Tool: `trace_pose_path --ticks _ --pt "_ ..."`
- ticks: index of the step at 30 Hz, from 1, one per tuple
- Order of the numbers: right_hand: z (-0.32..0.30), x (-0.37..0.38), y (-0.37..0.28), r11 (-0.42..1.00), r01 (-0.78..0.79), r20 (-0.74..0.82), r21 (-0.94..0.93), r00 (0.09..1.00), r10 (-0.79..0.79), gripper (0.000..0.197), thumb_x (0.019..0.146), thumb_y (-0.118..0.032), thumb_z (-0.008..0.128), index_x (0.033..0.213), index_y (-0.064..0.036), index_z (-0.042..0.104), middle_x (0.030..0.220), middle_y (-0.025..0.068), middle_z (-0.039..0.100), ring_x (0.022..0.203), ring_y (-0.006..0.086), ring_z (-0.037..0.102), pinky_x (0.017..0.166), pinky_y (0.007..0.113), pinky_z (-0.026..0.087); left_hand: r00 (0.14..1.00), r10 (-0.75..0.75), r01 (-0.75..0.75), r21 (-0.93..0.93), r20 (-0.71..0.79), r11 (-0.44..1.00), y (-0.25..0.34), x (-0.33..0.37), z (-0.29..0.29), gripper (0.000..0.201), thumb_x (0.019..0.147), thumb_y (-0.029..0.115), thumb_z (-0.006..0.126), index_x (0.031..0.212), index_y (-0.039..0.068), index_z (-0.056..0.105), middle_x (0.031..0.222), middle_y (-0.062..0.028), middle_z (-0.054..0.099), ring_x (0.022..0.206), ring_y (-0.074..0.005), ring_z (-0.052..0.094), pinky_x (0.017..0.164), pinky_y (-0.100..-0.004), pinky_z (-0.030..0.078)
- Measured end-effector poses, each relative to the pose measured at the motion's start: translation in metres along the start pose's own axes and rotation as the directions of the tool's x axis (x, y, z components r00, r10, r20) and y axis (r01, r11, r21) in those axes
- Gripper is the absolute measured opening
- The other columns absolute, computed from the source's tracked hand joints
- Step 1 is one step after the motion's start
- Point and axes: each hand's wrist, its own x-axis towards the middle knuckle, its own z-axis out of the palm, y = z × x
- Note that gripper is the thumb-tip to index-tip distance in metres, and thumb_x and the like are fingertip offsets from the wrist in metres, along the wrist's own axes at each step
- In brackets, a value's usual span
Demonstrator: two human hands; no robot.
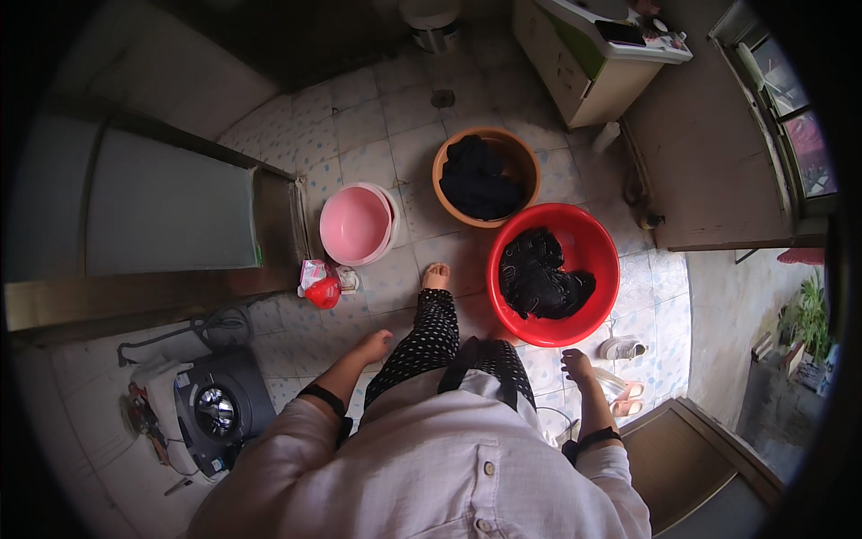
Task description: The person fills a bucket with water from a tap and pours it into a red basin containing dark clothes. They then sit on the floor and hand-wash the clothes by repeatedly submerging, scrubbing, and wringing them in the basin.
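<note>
I stand over a tiled floor with both arms hanging at my sides. My left hand (375,345) is loosely curled, with nothing visible in it, beside my dotted trousers. Slightly apart, the fingers of my right hand (576,364) hang empty below the rim of a large red basin (603,296). Bunched black clothes (543,278) with pale trim lie in that basin. Beyond it, an orange-brown basin (524,160) holds dark clothes (480,180). A pink basin (355,225) sits at or in the top of a whitish container, ahead of my left hand.
A dark front-loading washing machine (224,409) stands at the left. Near the pink basin is a red and white packet (321,289). Sneakers (622,348) and pink slippers (628,400) lie at right. A washstand cabinet (575,72) and a white bucket (435,31) stand at the far side.
</note>
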Motion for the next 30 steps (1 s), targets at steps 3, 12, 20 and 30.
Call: trace_pose_path --ticks 3,12,20,30 --pt "0.058 -0.027 -0.02 0.993 0.052 -0.051 -0.103 0.997 -0.057 0.022 0.085 -0.014 0.055 0.099 -0.0015 0.064 0.083 0.0188 0.066 0.069 0.0281 0.066 0.06 0.04 0.052 0.998 0.071 -0.07 0.072 -0.003 0.995 0.03 0.036 -0.039 0.035 0.088 0.025 0.057 0.12 0.01 0.059 0.109 -0.0156 0.067 0.101 -0.0323 0.064 0.088 -0.041 0.05" --pt "0.203 -0.102 -0.073 0.901 0.325 0.104 -0.288 0.946 -0.308 0.023 0.081 -0.017 0.067 0.1 -0.0032 0.07 0.098 0.0149 0.07 0.093 0.0299 0.066 0.086 0.036 0.05 0.853 0.407 -0.494 0.254 0.326 0.832 0.065 0.068 -0.098 0.024 0.08 0.031 0.073 0.082 0.01 0.063 0.093 -0.0137 0.064 0.103 -0.0299 0.056 0.093 -0.0431 0.041" --pt "0.225 -0.17 -0.098 0.986 -0.065 0.097 0.154 0.994 0.051 0.029 0.096 -0.026 0.056 0.109 0.0 0.06 0.099 0.0082 0.065 0.093 0.0167 0.059 0.083 0.033 0.046 0.862 0.362 -0.42 0.1 0.354 0.902 0.057 0.067 -0.124 0.019 0.091 0.021 0.061 0.093 0.006 0.049 0.079 -0.0181 0.061 0.075 -0.0356 0.061 0.064 -0.0427 0.046" --pt "0.177 -0.197 -0.124 0.98 -0.167 0.355 0.107 0.927 0.119 0.06 0.093 -0.057 0.05 0.12 -0.0044 0.062 0.117 0.0196 0.064 0.113 0.0317 0.059 0.097 0.036 0.044 0.606 -0.072 0.055 0.049 0.792 0.997 0.093 0.021 -0.143 0.007 0.087 0.006 0.055 0.089 0.009 0.049 0.079 0.0036 0.047 0.076 -0.0082 0.043 0.069 -0.0235 0.038"
